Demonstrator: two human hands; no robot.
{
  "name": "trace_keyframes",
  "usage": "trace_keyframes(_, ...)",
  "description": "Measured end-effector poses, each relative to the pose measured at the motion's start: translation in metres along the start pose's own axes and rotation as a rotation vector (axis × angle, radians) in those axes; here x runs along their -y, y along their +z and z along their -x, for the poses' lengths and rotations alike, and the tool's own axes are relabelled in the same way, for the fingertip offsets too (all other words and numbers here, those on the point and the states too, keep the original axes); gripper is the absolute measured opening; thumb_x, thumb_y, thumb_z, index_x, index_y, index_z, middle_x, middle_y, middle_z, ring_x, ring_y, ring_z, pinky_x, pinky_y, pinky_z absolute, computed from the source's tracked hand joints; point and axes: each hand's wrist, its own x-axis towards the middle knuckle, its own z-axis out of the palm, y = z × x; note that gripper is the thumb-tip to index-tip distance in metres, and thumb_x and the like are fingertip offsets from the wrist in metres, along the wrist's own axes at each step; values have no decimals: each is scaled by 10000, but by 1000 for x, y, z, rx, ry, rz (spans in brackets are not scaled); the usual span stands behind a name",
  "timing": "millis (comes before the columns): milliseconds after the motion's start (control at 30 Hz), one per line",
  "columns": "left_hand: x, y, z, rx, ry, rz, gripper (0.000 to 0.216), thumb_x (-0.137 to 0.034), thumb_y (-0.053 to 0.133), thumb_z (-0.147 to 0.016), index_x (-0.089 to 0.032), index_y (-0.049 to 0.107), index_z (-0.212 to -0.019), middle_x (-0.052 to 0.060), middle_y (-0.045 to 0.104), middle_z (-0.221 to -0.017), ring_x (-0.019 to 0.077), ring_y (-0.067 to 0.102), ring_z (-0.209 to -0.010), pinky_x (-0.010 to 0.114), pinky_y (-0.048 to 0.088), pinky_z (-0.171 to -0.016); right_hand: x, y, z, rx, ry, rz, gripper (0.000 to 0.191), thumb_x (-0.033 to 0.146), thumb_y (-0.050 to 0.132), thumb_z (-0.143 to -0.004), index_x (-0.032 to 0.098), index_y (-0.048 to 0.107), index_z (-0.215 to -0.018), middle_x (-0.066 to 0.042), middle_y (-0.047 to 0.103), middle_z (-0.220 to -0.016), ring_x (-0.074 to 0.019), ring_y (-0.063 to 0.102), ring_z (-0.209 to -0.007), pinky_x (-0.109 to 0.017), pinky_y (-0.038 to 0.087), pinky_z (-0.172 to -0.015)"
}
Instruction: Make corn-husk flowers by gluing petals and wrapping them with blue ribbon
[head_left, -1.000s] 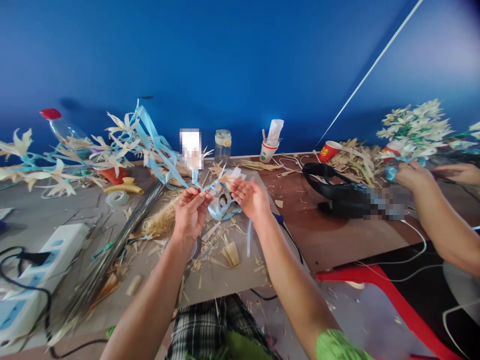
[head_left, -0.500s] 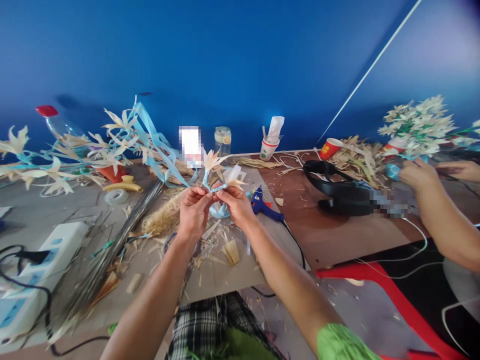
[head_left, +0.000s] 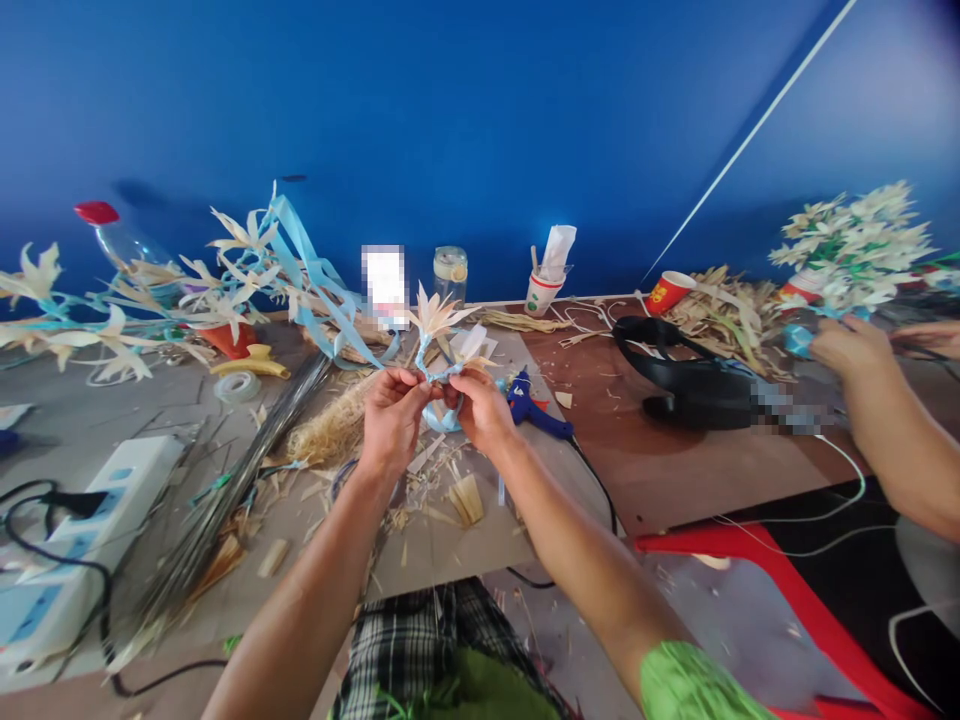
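Between my two hands is a cream artificial flower [head_left: 437, 318] made of dry husk-like petals, its stem [head_left: 424, 362] wrapped in light blue tape. The fingers of my left hand [head_left: 393, 412] pinch the stem's lower end from the left. From the right, my right hand [head_left: 482, 408] grips the blue-wrapped stem with thumb and fingers. A second pale bloom shows just past the right fingertips, partly hidden. Beneath the hands lies a roll of light blue tape [head_left: 441, 418]. A blue glue gun [head_left: 536, 405] rests right of my right hand.
Taped flower branches [head_left: 112, 340] spread at the left, near a bundle of thin wires [head_left: 247, 480] and a white power strip [head_left: 97, 545]. Husk scraps litter the table. A black headset-like band [head_left: 682, 385] lies at the right, near a co-worker's hand [head_left: 851, 350].
My view has shifted slightly. The flower turns a little, its petals facing more toward me, while both hands keep hold of the stem.
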Motion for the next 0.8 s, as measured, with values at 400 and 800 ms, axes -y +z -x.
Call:
trace_keyframes(400,1,-1,0,13,-13,-7,274,-124,776,-589,-158,529,-702,-38,591,-723,63,595,-614,202,496,-639,4,0,6,149,6,-25,278,224,687,-595,221,601,-859,37,614,-689,-112,570,-638,-250,451,-649)
trace_keyframes(800,-2,-1,0,-30,10,-15,280,-145,777,-593,-160,524,-712,-35,587,-709,68,597,-600,214,507,-649,-8,-7,1,47,-71,150,201,373,677,-706,194,592,-674,43,508,-561,-88,410,-527,-244,331,-549)
